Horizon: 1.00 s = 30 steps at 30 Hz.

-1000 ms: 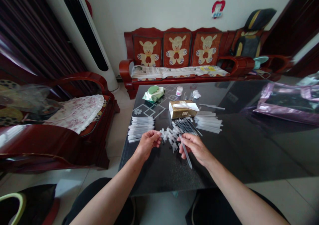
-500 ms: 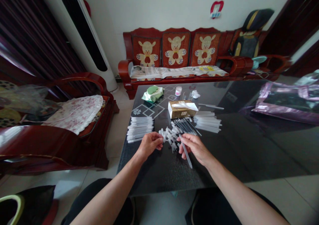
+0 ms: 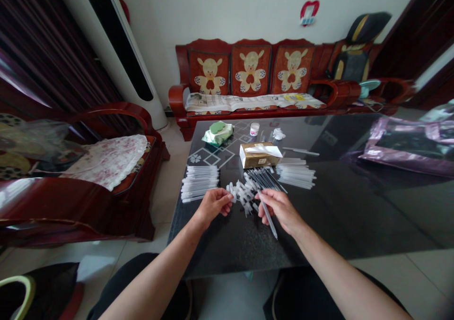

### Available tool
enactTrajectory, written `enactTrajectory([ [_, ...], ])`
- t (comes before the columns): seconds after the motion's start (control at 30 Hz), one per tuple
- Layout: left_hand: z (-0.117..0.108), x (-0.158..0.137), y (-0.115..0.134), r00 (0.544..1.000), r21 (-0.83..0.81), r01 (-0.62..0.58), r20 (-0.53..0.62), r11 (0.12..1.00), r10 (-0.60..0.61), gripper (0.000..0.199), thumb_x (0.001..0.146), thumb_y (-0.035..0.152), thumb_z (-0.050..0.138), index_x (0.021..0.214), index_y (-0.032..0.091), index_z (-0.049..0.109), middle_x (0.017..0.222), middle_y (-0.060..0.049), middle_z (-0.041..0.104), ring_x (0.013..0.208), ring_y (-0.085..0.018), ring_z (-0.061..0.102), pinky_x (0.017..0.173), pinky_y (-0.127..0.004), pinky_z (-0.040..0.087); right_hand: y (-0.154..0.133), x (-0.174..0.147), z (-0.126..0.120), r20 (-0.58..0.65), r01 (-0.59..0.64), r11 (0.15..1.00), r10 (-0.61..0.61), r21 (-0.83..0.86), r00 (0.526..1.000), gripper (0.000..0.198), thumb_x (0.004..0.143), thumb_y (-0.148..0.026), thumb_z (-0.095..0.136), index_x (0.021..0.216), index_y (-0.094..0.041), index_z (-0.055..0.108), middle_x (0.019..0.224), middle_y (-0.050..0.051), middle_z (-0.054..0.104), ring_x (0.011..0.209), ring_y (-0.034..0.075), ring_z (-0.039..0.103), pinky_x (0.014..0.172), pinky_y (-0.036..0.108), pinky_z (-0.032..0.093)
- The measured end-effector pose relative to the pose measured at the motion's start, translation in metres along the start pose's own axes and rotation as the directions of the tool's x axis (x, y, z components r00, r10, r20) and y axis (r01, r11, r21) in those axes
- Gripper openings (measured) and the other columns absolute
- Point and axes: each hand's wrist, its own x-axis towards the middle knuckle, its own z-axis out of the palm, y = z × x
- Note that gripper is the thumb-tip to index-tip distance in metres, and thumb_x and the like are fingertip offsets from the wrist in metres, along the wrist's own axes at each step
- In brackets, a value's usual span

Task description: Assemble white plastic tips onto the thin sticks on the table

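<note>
My right hand [image 3: 278,209] is closed round a translucent white pen [image 3: 269,220], which slants down toward the table's near edge. Its upper end lies near a heap of loose white pen caps [image 3: 244,194]. At the left side of that heap, thumb and forefinger of my left hand [image 3: 215,204] pinch a small white pen cap [image 3: 233,194], partly hidden by the fingers. Beyond my right hand lie dark thin pen refills [image 3: 266,179] and a stack of translucent pen barrels [image 3: 296,173]. Capped pens [image 3: 200,180] lie in a row beyond my left hand.
On the dark glossy table [image 3: 340,211] a tissue box [image 3: 260,155] stands behind the refills. Farther back are a green wipes pack [image 3: 217,133], a small white tub [image 3: 254,129] and crumpled tissue [image 3: 278,134]. A purple plastic bag [image 3: 407,147] lies at right.
My right hand has shifted slightly to the right with the pen. A white cap now shows more clearly at my left fingertips; the left hand has barely moved.
</note>
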Motion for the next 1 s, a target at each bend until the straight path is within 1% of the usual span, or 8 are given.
enactTrajectory([
  [0.23,0.000,-0.001,0.003,1.000,-0.038,0.007,-0.002,0.999,-0.007,0.033,0.066,0.041,0.074,0.074,0.012,0.062,0.059,-0.002,0.062,0.045,-0.009,0.055,0.041,-0.019,0.044,-0.001,0.001,-0.001,-0.078,0.017,0.999,-0.020,-0.032,0.997,0.035,0.082,-0.048,0.056,0.089,-0.014,0.058,0.049,0.000,0.062,0.029,0.008,0.045,0.027,0.015,0.024],
  [0.37,0.000,-0.002,0.003,1.000,-0.075,0.011,0.001,0.997,-0.011,0.034,0.064,0.040,0.076,0.075,0.011,0.063,0.061,-0.002,0.063,0.049,-0.010,0.057,0.044,-0.020,0.045,0.000,0.002,-0.003,-0.126,0.026,1.000,-0.025,0.004,0.992,0.034,0.080,-0.048,0.059,0.088,-0.015,0.057,0.050,0.000,0.063,0.031,0.009,0.048,0.027,0.016,0.025],
  [0.67,0.003,-0.003,-0.001,0.998,-0.126,0.032,0.053,0.991,-0.025,0.037,0.065,0.039,0.077,0.084,0.009,0.068,0.066,-0.003,0.063,0.053,-0.009,0.057,0.048,-0.020,0.046,-0.001,0.004,-0.007,-0.222,0.012,0.997,0.005,0.073,0.975,0.032,0.075,-0.046,0.064,0.082,-0.015,0.057,0.059,0.003,0.066,0.041,0.013,0.058,0.031,0.018,0.037],
  [0.77,0.008,-0.005,-0.004,0.996,-0.155,0.056,0.078,0.986,-0.044,0.037,0.065,0.039,0.077,0.084,0.008,0.068,0.066,-0.003,0.063,0.053,-0.009,0.057,0.048,-0.020,0.046,0.000,0.006,-0.009,-0.277,0.025,0.999,-0.030,-0.020,0.960,0.032,0.075,-0.045,0.065,0.072,-0.014,0.060,0.052,0.001,0.060,0.037,0.009,0.051,0.032,0.018,0.035],
  [0.83,0.011,-0.006,-0.005,0.994,-0.183,0.071,0.091,0.980,-0.055,0.037,0.065,0.040,0.077,0.083,0.009,0.068,0.066,-0.004,0.063,0.053,-0.009,0.057,0.048,-0.020,0.046,-0.001,0.007,-0.009,-0.327,0.051,0.996,-0.074,-0.079,0.942,0.033,0.074,-0.045,0.067,0.065,-0.014,0.059,0.041,-0.004,0.048,0.032,0.006,0.040,0.029,0.017,0.027],
  [0.9,0.014,-0.007,-0.007,0.993,-0.217,0.088,0.100,0.972,-0.067,0.036,0.065,0.040,0.078,0.081,0.009,0.067,0.066,-0.004,0.063,0.052,-0.009,0.057,0.048,-0.019,0.046,-0.003,0.006,-0.008,-0.361,0.078,0.995,-0.097,-0.067,0.927,0.034,0.073,-0.046,0.067,0.063,-0.015,0.058,0.036,-0.008,0.037,0.029,0.004,0.030,0.026,0.017,0.020],
  [0.93,0.014,-0.007,-0.008,0.992,-0.234,0.096,0.104,0.967,-0.073,0.035,0.065,0.039,0.078,0.080,0.009,0.067,0.066,-0.004,0.064,0.052,-0.008,0.057,0.048,-0.019,0.046,-0.004,0.006,-0.007,-0.361,0.094,0.995,-0.100,-0.033,0.927,0.033,0.073,-0.046,0.067,0.064,-0.015,0.058,0.037,-0.008,0.037,0.028,0.004,0.029,0.026,0.017,0.020],
  [1.0,0.015,-0.007,-0.009,0.991,-0.264,0.110,0.107,0.958,-0.084,0.033,0.066,0.038,0.078,0.079,0.009,0.066,0.067,-0.004,0.064,0.052,-0.008,0.057,0.048,-0.018,0.047,-0.006,0.004,-0.006,-0.331,0.138,0.989,-0.113,0.052,0.937,0.031,0.074,-0.045,0.067,0.068,-0.016,0.057,0.041,-0.006,0.046,0.030,0.006,0.038,0.026,0.018,0.028],
])
